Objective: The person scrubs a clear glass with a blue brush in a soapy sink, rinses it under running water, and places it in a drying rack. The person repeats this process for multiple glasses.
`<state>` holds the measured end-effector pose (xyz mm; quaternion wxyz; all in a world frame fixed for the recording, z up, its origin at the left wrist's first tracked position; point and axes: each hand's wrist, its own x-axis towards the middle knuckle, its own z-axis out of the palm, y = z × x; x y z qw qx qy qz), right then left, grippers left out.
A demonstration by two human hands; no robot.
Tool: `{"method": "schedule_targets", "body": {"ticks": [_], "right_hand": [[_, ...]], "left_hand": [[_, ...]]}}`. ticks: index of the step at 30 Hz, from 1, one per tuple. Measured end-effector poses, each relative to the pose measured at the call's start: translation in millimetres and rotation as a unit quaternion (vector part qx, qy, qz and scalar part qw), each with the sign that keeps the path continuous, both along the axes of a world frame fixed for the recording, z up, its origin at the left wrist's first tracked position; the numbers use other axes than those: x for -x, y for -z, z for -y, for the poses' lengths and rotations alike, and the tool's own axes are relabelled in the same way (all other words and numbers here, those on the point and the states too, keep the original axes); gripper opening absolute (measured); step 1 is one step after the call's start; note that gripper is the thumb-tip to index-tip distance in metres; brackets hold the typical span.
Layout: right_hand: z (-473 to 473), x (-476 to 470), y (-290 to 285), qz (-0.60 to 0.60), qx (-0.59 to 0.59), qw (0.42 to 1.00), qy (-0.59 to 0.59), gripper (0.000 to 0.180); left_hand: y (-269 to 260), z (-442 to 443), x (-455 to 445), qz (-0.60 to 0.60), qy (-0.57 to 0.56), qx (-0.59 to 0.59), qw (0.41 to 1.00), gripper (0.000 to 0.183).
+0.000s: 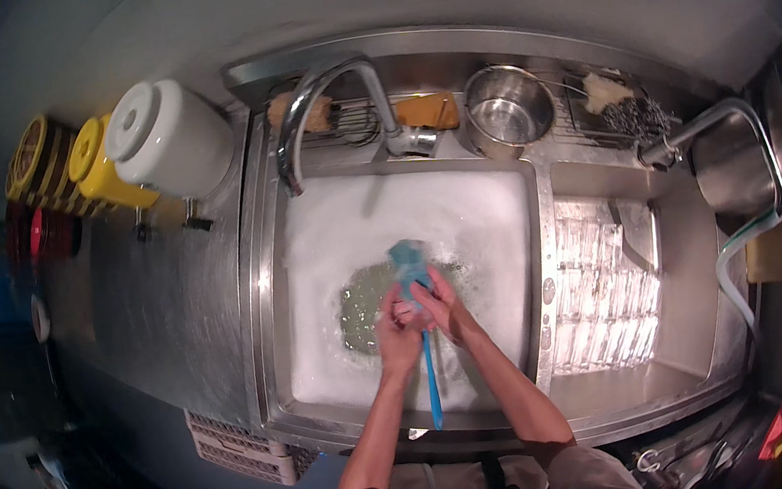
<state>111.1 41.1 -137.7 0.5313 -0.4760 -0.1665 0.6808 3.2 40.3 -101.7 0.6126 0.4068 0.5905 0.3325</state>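
Note:
Over the foamy water (342, 221) of a stainless steel sink, my left hand (399, 315) and my right hand (439, 302) come together. Between them is a blurred teal item (408, 257), perhaps a cloth or a scrubber head; its exact kind cannot be told. My right fingers close on it from the right, and my left fingers curl against its lower part. A blue handle (432, 382) points down from between my hands towards the sink's front edge. Whether it joins the teal item is hidden by my fingers.
A curved chrome faucet (296, 118) overhangs the sink's back left. Behind stands a steel pot (509, 109). Rows of clear glasses (601, 281) lie in the right-hand basin, beneath a second faucet (713, 113). White (182, 139) and yellow (110, 165) dispensers stand on the left counter.

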Motion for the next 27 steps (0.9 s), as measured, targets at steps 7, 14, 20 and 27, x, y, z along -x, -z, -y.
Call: {"method": "schedule_targets", "body": {"ticks": [7, 14, 20, 27], "right_hand": [[15, -37, -34, 0.120, 0.012, 0.990, 0.066, 0.029], [57, -62, -71, 0.143, 0.047, 0.984, 0.092, 0.029], [87, -72, -85, 0.181, 0.079, 0.974, 0.114, 0.027], [114, -77, -95, 0.192, 0.090, 0.967, 0.140, 0.025]], "left_hand": [[66, 14, 13, 0.025, 0.012, 0.008, 1.000, 0.040], [170, 18, 102, -0.541, 0.114, -0.069, 0.831, 0.043], [208, 2, 151, -0.447, 0.371, 0.240, 0.778, 0.056], [226, 8, 149, -0.429, 0.361, 0.251, 0.789, 0.061]]}}
